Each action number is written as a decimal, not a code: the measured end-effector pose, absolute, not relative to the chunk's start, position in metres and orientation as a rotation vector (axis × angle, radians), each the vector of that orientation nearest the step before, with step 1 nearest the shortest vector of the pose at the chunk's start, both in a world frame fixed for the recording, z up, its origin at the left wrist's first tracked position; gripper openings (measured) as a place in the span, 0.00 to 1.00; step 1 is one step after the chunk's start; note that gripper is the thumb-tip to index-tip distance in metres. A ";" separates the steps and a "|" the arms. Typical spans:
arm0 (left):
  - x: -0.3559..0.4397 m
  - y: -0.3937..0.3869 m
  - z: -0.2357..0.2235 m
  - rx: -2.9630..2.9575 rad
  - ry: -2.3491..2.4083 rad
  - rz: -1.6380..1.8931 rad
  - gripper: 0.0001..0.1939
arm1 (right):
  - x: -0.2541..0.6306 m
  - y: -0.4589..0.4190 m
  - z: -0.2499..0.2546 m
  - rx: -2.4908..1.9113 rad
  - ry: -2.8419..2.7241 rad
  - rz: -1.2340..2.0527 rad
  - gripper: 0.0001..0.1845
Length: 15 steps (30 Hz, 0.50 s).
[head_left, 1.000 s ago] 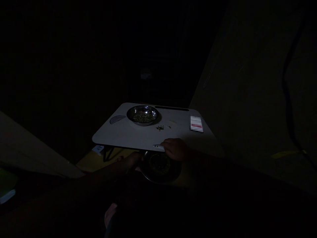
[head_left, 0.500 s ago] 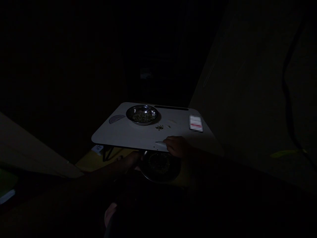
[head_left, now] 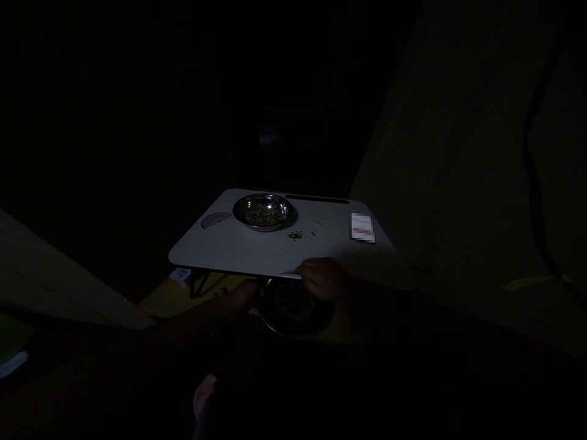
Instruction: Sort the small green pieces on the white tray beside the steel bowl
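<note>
The scene is very dark. My right hand (head_left: 324,278) rests at the near edge of a small white folding table (head_left: 229,247), fingers closed on a thin pale blade-like thing (head_left: 291,274). Just below the edge, my left hand (head_left: 241,294) holds the rim of a dark metal plate (head_left: 296,308) with green bits on it. On the table stand a steel bowl (head_left: 263,211) of green bits and a small heap of green bits (head_left: 295,235).
A white and red card or packet (head_left: 362,227) lies at the table's right side. A round grey recess (head_left: 215,220) sits at the left. A dim wall rises on the right, and a yellow floor mat (head_left: 174,296) lies under the table.
My right hand and the pale blade shifted slightly along the table's near edge, up and then back down. The plate and left hand stayed put.
</note>
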<state>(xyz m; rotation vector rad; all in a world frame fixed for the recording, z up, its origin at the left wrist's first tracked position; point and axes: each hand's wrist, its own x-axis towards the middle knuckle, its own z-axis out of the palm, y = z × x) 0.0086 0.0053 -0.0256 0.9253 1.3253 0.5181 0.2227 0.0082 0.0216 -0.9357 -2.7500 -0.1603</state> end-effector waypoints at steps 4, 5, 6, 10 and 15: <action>0.007 0.006 -0.031 0.956 1.331 0.520 0.05 | 0.230 0.019 0.019 -1.028 -2.644 -0.167 0.13; 0.006 0.006 -0.032 0.958 1.353 0.516 0.06 | 0.230 0.021 0.019 -1.045 -2.642 -0.167 0.13; 0.006 0.006 -0.032 0.960 1.376 0.511 0.06 | 0.231 0.022 0.019 -1.053 -2.654 -0.168 0.14; 0.005 0.005 -0.030 0.980 1.382 0.521 0.08 | 0.229 0.024 0.021 -1.084 -2.720 -0.200 0.14; 0.007 0.004 -0.026 0.949 1.365 0.533 0.05 | 0.219 0.026 0.024 -1.218 -2.752 -0.252 0.15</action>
